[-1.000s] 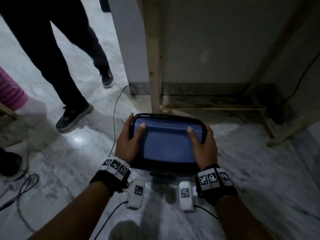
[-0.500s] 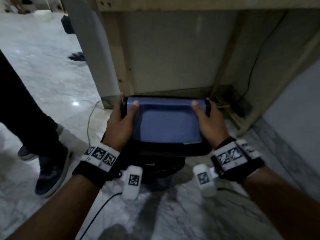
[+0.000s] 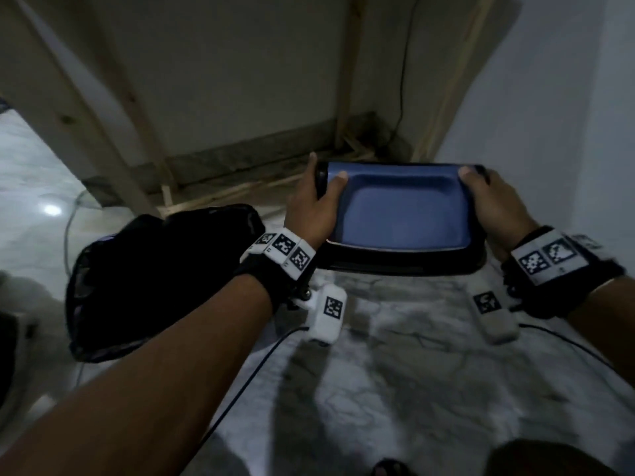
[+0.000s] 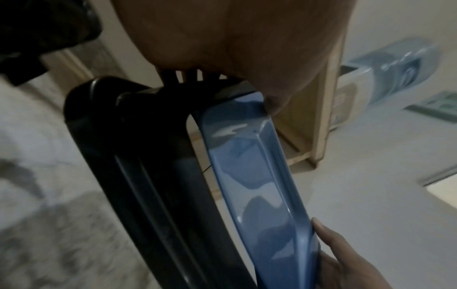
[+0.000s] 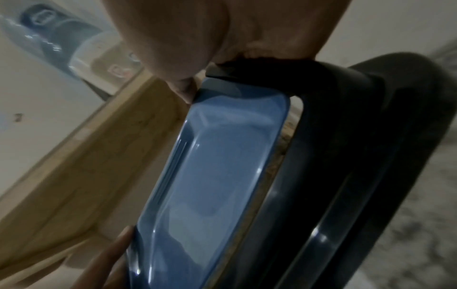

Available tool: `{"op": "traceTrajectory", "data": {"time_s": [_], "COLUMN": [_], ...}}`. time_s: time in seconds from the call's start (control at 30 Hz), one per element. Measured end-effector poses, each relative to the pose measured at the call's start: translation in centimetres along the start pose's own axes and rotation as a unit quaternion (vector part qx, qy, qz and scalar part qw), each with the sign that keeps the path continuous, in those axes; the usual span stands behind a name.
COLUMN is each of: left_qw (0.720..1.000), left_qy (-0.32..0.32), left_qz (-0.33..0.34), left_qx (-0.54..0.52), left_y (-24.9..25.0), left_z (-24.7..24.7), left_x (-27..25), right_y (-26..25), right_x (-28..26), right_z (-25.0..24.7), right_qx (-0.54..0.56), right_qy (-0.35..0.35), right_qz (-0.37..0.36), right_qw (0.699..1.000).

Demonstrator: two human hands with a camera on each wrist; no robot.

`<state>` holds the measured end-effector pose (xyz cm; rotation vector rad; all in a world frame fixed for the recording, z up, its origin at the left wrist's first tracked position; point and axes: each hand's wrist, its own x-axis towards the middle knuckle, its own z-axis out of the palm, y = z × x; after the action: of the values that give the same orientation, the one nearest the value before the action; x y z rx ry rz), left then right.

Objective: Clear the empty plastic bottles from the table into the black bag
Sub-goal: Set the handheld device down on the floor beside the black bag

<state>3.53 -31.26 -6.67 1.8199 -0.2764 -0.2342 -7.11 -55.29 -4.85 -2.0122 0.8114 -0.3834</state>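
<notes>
A bin lid (image 3: pixel 398 214), a black frame around a blue swing flap, is held level over the marble floor under a wooden table. My left hand (image 3: pixel 314 207) grips its left end with the thumb on the blue flap. My right hand (image 3: pixel 488 204) grips the right end the same way. A crumpled black bag (image 3: pixel 147 280) lies on the floor to the left, behind my left forearm. The left wrist view shows the blue flap (image 4: pixel 259 185) edge-on inside the black frame (image 4: pixel 148 176). The right wrist view shows the blue flap (image 5: pixel 210 176) too. The tabletop is out of view.
Wooden table legs (image 3: pixel 86 108) and braces stand ahead, against the wall skirting. A white wall (image 3: pixel 567 132) closes in on the right. Cables (image 3: pixel 240 383) trail over the floor. A water dispenser with a large blue bottle (image 4: pixel 395 64) appears in the wrist views.
The lid has gone right and further under the table, still in both hands. The black bag has come into view at the left. The standing person's legs have left the view.
</notes>
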Motion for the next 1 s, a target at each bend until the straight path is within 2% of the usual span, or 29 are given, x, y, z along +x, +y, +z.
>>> {"op": "traceTrajectory", "data": {"time_s": [0.13, 0.3, 0.4, 0.57, 0.7, 0.8, 0.9, 1.0], "left_qw": [0.996, 0.990, 0.987, 0.982, 0.979, 0.976, 0.974, 0.967], "left_qy": [-0.044, -0.073, -0.086, -0.123, -0.152, -0.147, -0.121, -0.122], "left_qz": [-0.043, -0.091, -0.118, -0.127, -0.101, -0.112, -0.149, -0.181], "left_qx": [0.057, 0.082, 0.071, 0.069, 0.094, 0.112, 0.120, 0.127], "left_y": [-7.5, -17.7, -22.4, -28.8, -29.8, -29.7, -26.8, -22.1], "left_z": [4.9, 8.7, 10.3, 11.7, 11.7, 11.6, 10.9, 9.7], "left_x": [-0.9, -2.4, -3.3, -4.0, -4.4, -4.2, -4.9, -5.9], "right_y": [9.5, 20.2, 24.6, 29.5, 30.9, 30.9, 29.1, 24.8], "right_x": [-1.1, -3.2, -4.8, -6.7, -6.9, -6.3, -5.7, -5.3], "right_z": [2.5, 7.7, 10.2, 12.7, 13.4, 13.0, 10.8, 7.1], "right_qx": [0.027, 0.063, 0.078, 0.073, 0.051, 0.031, -0.024, -0.060], "right_qy": [0.030, 0.007, 0.000, -0.010, -0.025, -0.041, -0.057, -0.064], "right_qz": [0.021, 0.102, 0.134, 0.170, 0.187, 0.178, 0.159, 0.123], "right_qw": [0.999, 0.993, 0.988, 0.983, 0.981, 0.983, 0.985, 0.989]}}
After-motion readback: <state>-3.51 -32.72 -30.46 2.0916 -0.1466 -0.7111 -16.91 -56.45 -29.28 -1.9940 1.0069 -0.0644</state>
